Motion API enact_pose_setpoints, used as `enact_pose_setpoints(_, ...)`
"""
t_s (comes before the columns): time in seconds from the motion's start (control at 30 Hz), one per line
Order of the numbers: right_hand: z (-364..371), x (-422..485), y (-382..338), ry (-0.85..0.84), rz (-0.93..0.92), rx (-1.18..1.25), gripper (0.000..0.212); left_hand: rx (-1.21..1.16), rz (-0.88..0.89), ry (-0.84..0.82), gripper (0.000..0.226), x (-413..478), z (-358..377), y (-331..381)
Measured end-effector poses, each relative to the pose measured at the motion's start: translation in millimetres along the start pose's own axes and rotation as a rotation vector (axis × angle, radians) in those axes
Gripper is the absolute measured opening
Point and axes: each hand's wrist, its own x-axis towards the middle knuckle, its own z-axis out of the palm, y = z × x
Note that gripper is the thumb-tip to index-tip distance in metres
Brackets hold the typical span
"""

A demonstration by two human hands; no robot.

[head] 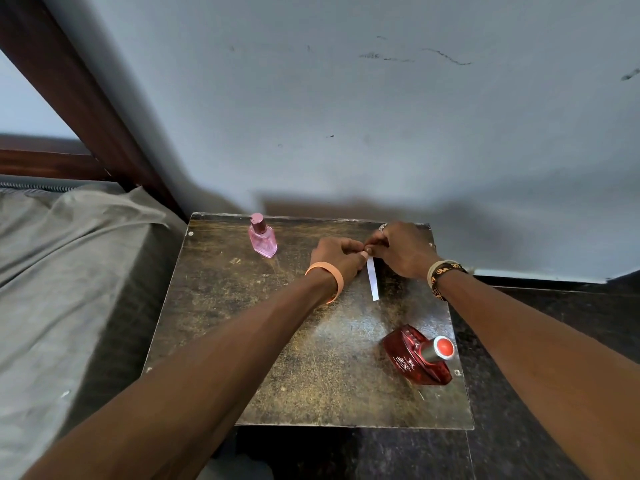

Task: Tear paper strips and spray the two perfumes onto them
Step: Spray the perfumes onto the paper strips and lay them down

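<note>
Red glass perfume bottle with a silver collar and an orange-red cap is sitting nearest the viewer, close to the right front corner of the worn dark square tabletop. It appears to be standing upright. Its tinted glass is hiding any liquid level.

Beyond it, a narrow white paper strip is running from the fingertips back toward the viewer. Whether it is resting on the surface cannot be told.

The left hand, wearing a peach wristband, and the right hand, wearing a woven wristband, are meeting over the far half of the tabletop. Both are pinching the far end of the strip with curled fingers.

At the far left, well apart from the hands, a small pink glass perfume bottle with a pink cap is standing upright. Its fill level cannot be told.

A grey sheet is covering the bed at left, dark flooring is surrounding the table, and a scuffed pale wall is rising behind.
</note>
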Motion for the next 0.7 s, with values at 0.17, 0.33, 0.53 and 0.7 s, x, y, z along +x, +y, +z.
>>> enact_pose_setpoints(0.17,2.9,-2.8,1.8,0.028,0.009,0.037,0.017,0.029,0.022,0.005,0.018,-0.2,1.5,-1.7)
enact_pose_setpoints(0.33,4.2,-4.4,3.4,0.039,0.014,0.042,0.018,0.048,0.031,0.013,0.023,-1.8,2.1,-2.0)
enact_pose_setpoints(0.53,4.0,-5.5,4.8,0.033,0.031,0.043,0.022,0.049,0.046,0.014,0.024,-4.8,0.8,-1.0)
enact_pose_setpoints(0.7,-2.0,-21.9,-0.1,0.173,0.072,0.095,0.028,-0.002,0.099,0.061,0.022,-19.0,-3.9,-0.2)
